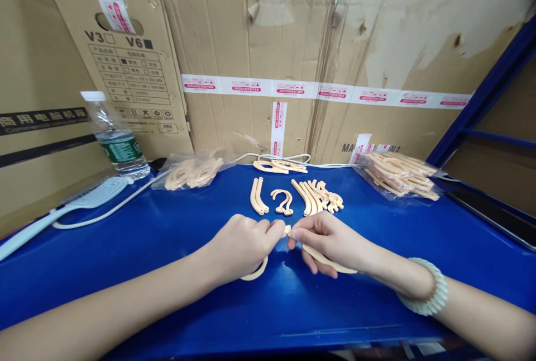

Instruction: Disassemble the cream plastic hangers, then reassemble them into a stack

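Observation:
My left hand [245, 243] is closed around a beige plastic hanger hook, whose curved end [256, 272] sticks out below the fist. My right hand [330, 241] grips a beige hanger arm [329, 260] that runs under the palm toward the wrist. Between the two sets of fingertips shows a small beige joint end [287, 229]; the fingers hide how the pieces meet. Just beyond the hands lie a pair of hanger arms [258, 196], two hooks [285, 202] and a row of several more arms [307, 198] with small hooks [330, 199] beside it.
Clear bags of beige parts lie at the left [195, 171] and right [397, 174], with loose hanger pieces [280, 166] at the back. A water bottle [121, 151], a pale hairbrush [98, 193], a white cable [104, 214] and a phone [494, 215] rest on the blue table [234, 322]. Cardboard [259, 31] walls the back.

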`<state>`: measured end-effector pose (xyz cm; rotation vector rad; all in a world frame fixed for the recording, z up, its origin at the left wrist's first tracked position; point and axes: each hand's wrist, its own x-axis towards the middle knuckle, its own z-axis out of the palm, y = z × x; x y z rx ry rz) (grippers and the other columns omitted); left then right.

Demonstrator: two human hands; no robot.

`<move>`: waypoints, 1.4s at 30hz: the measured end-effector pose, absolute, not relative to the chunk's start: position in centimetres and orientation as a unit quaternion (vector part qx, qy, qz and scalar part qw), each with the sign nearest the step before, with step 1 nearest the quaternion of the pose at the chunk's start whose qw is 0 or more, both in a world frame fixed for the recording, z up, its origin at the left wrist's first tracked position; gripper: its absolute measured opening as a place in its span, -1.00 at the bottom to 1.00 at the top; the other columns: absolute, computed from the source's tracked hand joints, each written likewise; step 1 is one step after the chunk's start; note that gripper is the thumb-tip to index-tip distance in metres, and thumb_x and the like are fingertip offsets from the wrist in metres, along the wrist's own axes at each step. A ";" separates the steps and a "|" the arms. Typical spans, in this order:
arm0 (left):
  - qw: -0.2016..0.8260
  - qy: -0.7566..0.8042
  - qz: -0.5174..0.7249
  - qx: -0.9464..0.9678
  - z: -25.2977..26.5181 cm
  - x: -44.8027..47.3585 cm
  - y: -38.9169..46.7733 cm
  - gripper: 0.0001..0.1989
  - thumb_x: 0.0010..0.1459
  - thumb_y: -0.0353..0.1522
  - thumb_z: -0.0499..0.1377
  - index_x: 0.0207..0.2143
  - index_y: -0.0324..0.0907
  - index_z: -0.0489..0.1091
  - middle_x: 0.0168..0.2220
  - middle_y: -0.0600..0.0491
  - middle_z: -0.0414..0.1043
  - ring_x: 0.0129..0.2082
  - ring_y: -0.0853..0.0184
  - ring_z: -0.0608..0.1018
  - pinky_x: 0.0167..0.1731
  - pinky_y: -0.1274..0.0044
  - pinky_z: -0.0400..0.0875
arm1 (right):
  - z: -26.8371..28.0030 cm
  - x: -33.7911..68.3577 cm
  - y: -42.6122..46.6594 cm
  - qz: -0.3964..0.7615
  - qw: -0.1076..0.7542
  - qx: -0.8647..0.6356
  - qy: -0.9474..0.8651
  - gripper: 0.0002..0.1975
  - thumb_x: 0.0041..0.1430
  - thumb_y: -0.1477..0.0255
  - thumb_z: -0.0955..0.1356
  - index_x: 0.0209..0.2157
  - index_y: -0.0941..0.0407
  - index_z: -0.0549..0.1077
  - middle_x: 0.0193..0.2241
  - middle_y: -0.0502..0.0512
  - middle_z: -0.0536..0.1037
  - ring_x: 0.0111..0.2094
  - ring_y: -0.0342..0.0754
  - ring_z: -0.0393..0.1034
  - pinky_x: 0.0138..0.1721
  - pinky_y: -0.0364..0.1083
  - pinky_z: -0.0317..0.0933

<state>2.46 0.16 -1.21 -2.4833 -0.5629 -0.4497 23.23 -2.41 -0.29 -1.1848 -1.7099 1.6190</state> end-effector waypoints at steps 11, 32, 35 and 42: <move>0.231 -0.249 -0.140 -0.930 -0.1 2.5 -0.3 -0.82 0.08 -0.58 -0.01 -0.33 -0.17 0.26 -0.61 0.12 0.41 -0.66 0.25 0.50 -0.72 0.53 0.04 | -0.2 22.6 -3.2 0.519 0.292 -0.445 -0.669 -0.63 0.25 0.14 0.23 -0.43 0.14 0.36 -0.75 -0.10 0.40 -0.86 -0.27 0.10 -0.79 -0.26 -0.07; -0.535 -0.464 -0.403 -0.580 1.6 0.9 4.2 -0.82 0.29 -0.32 0.03 -0.38 -0.19 0.26 -0.60 0.13 0.38 -0.59 0.42 0.47 -0.54 0.63 0.34 | 1.0 32.4 4.3 -0.067 0.431 -0.425 -0.794 -0.86 0.20 0.38 0.37 -0.32 0.06 0.61 -0.29 0.14 0.59 -0.27 0.04 0.48 -0.19 0.06 0.37; -0.585 -0.450 -0.410 -0.536 1.8 0.5 4.3 -0.83 0.29 -0.32 0.08 -0.36 -0.20 0.31 -0.47 0.02 0.52 -0.44 0.38 0.58 -0.41 0.60 0.45 | 0.9 32.4 4.3 -0.076 0.386 -0.437 -0.809 -0.87 0.16 0.43 0.38 -0.36 0.06 0.62 -0.30 0.14 0.60 -0.27 0.04 0.49 -0.19 0.07 0.38; -0.633 -0.422 -0.448 -0.470 2.3 0.5 4.0 -0.82 0.30 -0.39 0.10 -0.40 -0.21 0.35 -0.46 0.00 0.57 -0.43 0.36 0.62 -0.37 0.58 0.50 | 0.1 33.0 4.8 -0.036 0.238 -0.487 -0.840 -0.71 -0.06 0.72 0.30 -0.42 0.11 0.57 -0.39 0.10 0.60 -0.36 0.01 0.51 -0.29 -0.03 0.40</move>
